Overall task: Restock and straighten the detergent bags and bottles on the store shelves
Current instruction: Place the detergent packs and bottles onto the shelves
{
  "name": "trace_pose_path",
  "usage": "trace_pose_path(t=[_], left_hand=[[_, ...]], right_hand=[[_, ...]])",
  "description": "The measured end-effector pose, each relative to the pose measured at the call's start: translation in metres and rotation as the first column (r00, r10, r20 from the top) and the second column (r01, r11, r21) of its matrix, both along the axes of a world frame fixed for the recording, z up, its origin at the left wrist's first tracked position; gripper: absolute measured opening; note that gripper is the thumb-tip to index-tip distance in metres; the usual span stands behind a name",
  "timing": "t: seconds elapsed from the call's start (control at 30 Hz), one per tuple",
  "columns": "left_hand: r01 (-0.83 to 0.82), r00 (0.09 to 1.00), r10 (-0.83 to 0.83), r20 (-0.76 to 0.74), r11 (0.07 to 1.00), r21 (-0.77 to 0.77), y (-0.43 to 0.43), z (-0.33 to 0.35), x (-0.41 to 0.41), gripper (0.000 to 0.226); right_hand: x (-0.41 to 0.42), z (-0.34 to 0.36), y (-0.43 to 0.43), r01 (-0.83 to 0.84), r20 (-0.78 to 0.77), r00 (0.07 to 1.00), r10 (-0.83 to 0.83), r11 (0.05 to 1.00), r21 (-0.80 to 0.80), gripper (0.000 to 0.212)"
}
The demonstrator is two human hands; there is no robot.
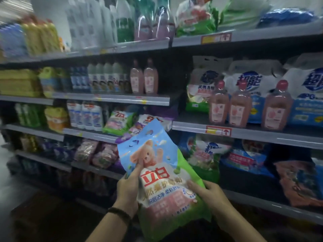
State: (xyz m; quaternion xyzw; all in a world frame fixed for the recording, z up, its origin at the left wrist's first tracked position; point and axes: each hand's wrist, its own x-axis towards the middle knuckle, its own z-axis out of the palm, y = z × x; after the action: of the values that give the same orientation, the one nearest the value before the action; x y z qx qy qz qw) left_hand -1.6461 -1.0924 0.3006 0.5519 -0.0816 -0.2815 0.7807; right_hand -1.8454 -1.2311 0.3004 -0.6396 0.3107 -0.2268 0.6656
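Restocking unfinished: left hand [127, 191] and right hand [210, 198], grips closed round a blue-and-green bear-print plastic detergent bag [157, 152], unshelved.

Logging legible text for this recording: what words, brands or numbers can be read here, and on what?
"立白": blue, pink and green plastic detergent bag, held in front.
"超能": white and blue plastic detergent bag, on right shelf.
Red and yellow shelf price tag: too blurred.
Smaller print everywhere: blurred.
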Motion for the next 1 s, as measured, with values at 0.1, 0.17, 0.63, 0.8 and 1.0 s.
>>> trace_pose_path(t=[0.1, 0.17, 0.63, 0.8, 1.0], left_hand=[[0.011, 0.999, -0.012, -0.030, 1.000, -0.022, 0.020, 0.000, 0.020, 0.093], [0.053, 0.998, -0.054, -0.044, 0.998, -0.022, 0.031, -0.003, 0.037, 0.111], [0.144, 0.987, -0.137, -0.083, 0.986, 0.085, 0.071, -0.026, 0.154, 0.076], [0.109, 0.994, -0.109, -0.007, 0.984, 0.138, 0.058, -0.013, 0.176, 0.073], [0.142, 0.981, -0.157, 0.114, 0.982, 0.128, 0.045, 0.020, 0.192, 0.078]], right_hand=[[0.011, -0.004, 0.008, -0.203, 0.070, 0.978, 0.196, 0.972, 0.114, 0.064], [0.023, -0.010, 0.016, -0.336, 0.114, 0.940, 0.322, 0.931, 0.140, 0.080], [0.165, -0.043, 0.052, -0.381, 0.136, 0.923, 0.359, 0.901, 0.208, 0.073], [0.188, -0.045, 0.042, -0.311, 0.170, 0.944, 0.283, 0.936, 0.166, 0.046], [0.215, -0.041, 0.018, -0.223, 0.186, 0.963, 0.195, 0.964, 0.147, 0.055]])
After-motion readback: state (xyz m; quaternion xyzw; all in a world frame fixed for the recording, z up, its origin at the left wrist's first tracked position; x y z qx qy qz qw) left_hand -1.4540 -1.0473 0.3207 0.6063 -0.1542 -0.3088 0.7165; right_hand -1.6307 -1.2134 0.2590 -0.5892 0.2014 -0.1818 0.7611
